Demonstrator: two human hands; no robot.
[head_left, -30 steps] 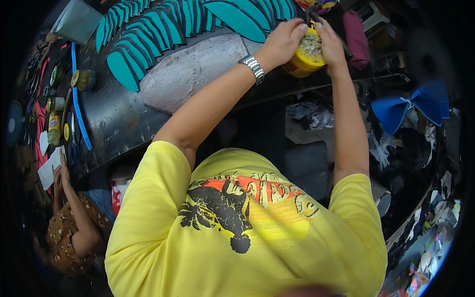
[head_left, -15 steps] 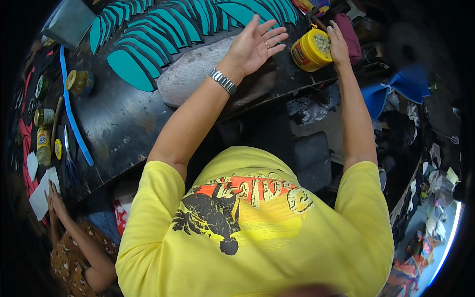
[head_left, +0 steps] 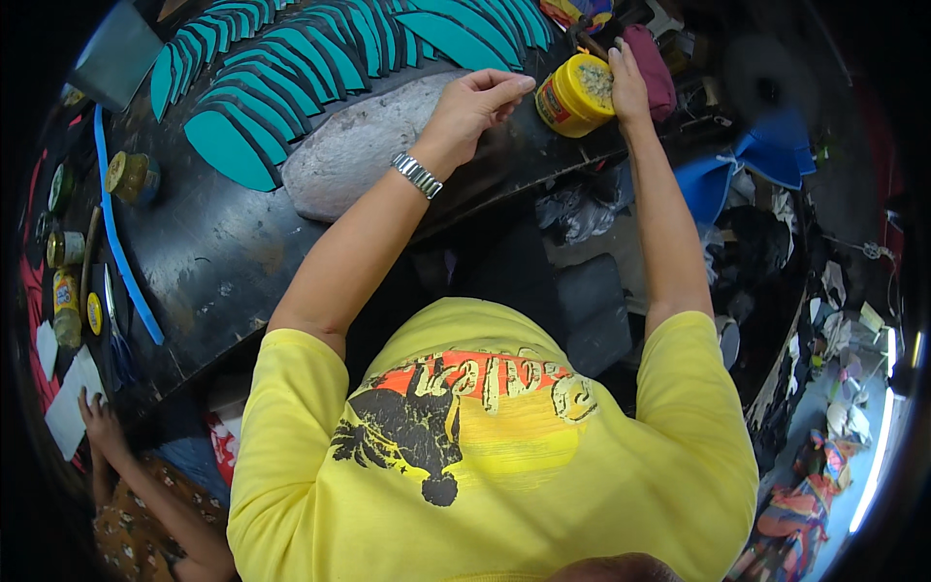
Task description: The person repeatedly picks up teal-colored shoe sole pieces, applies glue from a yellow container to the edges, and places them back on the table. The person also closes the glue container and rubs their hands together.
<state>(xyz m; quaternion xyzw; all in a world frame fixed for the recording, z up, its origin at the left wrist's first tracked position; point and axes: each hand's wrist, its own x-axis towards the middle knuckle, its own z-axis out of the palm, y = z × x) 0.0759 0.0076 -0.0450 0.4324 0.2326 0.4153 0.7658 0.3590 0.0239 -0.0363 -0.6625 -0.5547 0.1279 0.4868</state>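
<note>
My left hand (head_left: 472, 112), with a metal watch at the wrist, is raised over the grey stone-like slab (head_left: 359, 155). Its fingers are drawn together in a pinch, and nothing shows between them. My right hand (head_left: 630, 89) lies along the right side of a yellow tub (head_left: 567, 107), fingers straight and its palm side hidden against the tub. A pale, crusted mass coats the tub's top. Beyond the slab, overlapping rows of teal curved pieces (head_left: 233, 150) with black edges spread over the dark table (head_left: 208, 252).
A blue strip (head_left: 123, 247) and a glass jar (head_left: 133, 177) lie at the table's left, near scissors (head_left: 114, 310) and smaller jars. A co-worker's hand (head_left: 102, 424) touches a white sheet (head_left: 73, 403). A maroon pouch (head_left: 652, 73) sits beyond the tub; scraps litter the right.
My left hand has gone from spread, palm-up fingers to a pinch. The right hand stays against the tub. The whole view has shifted slightly, and the co-worker's hand has moved on the sheet.
</note>
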